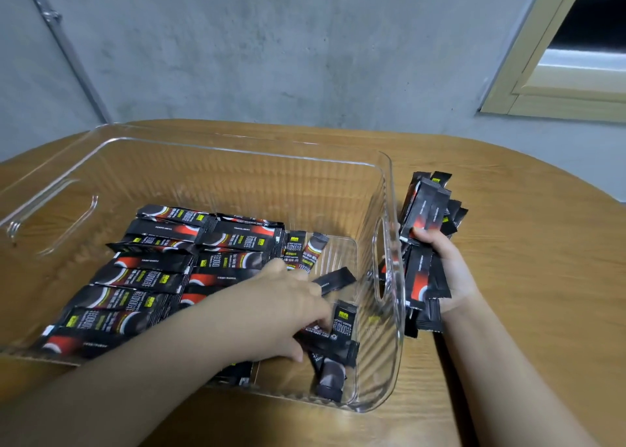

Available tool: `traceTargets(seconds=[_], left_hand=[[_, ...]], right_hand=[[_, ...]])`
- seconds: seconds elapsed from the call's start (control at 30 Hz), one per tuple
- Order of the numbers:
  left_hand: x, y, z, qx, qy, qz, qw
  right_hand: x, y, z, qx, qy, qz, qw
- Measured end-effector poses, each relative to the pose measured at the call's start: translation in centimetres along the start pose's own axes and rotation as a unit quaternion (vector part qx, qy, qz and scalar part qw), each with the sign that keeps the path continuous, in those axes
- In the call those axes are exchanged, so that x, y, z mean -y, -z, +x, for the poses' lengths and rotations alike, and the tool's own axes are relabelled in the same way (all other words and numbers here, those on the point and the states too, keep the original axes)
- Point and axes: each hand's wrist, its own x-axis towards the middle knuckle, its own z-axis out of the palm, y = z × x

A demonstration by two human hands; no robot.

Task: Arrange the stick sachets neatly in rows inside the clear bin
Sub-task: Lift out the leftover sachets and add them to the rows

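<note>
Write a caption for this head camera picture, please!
Left hand arranges coffee sachets in clear bin; right hand holds more.

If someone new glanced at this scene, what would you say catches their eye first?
Most likely the clear bin on the wooden table, its left part lined with rows of black stick sachets. The left hand reaches inside it among loose sachets near the right end. Outside the bin's right wall, the right hand holds a bundle of sachets.
</note>
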Motion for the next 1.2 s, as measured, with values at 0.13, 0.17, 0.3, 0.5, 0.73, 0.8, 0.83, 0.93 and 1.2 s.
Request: traceTargets(seconds=[0.13, 0.17, 0.3, 0.5, 0.73, 0.8, 0.83, 0.93, 1.2], left_hand=[[-0.2, -0.2, 0.3, -0.025, -0.022, 0.068, 0.997], [-0.2, -0.2, 0.5, -0.022, -0.023, 0.068, 0.997], [-0.5, -0.2, 0.8, 0.004, -0.008, 0.024, 1.0], [-0.5, 0.3, 1.1, 0.096, 0.029, -0.063, 0.993], [0.2, 0.9, 0.4, 0.091, 0.032, -0.187, 0.978], [0.5, 0.8, 0.4, 0.072, 0.028, -0.198, 0.977], [0.4, 0.8, 0.5, 0.068, 0.028, -0.198, 0.978], [-0.1, 0.5, 0.8, 0.046, 0.043, -0.206, 0.977], [-0.9, 0.8, 0.7, -0.058, 0.075, -0.115, 0.989]], right_hand=[[0.0, 0.1, 0.1, 0.002, 0.003, 0.003, 1.0], [0.0, 0.2, 0.2, 0.002, 0.001, 0.003, 1.0], [0.0, 0.2, 0.3, 0.006, -0.003, 0.002, 1.0], [0.0, 0.4, 0.4, -0.001, 0.0, 0.01, 1.0], [-0.1, 0.4, 0.3, -0.008, 0.009, 0.017, 1.0], [-0.1, 0.4, 0.3, -0.013, 0.01, 0.015, 1.0], [-0.1, 0.3, 0.3, -0.011, 0.007, 0.014, 1.0], [-0.1, 0.1, 0.2, 0.0, 0.003, 0.017, 1.0], [-0.2, 0.3, 0.5, 0.02, 0.002, 0.036, 0.999]])
